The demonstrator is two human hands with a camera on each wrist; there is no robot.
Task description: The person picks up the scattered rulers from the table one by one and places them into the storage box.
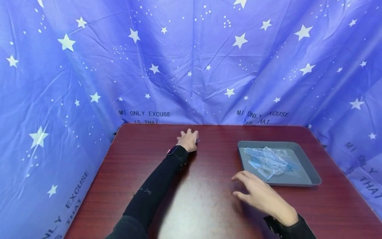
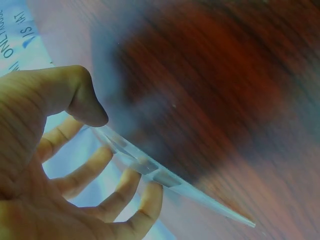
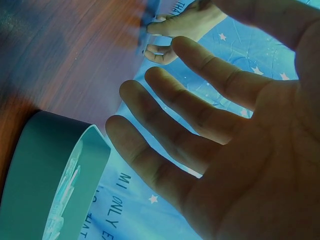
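At the far middle of the table, my left hand (image 1: pixel 188 141) pinches a thin, flat clear plastic piece (image 2: pixel 165 178) between thumb and fingertips. The left wrist view shows it nearly edge-on, tilted over the wood; its exact kind I cannot tell. My right hand (image 1: pixel 262 196) holds nothing and hovers beside the near left corner of a grey tray (image 1: pixel 311 177), palm down, fingers loosely bent. Inside the tray lies a pile of clear, bluish plastic pieces (image 1: pixel 273 161), some long and straight, one with a rounded edge.
The dark red wooden table (image 1: pixel 134 159) has rounded far corners. A purple-blue curtain (image 1: pixel 191 66) with white stars and lettering hangs behind its far edge and along both sides. In the right wrist view, the tray wall (image 3: pixel 45 165) stands left of my fingers.
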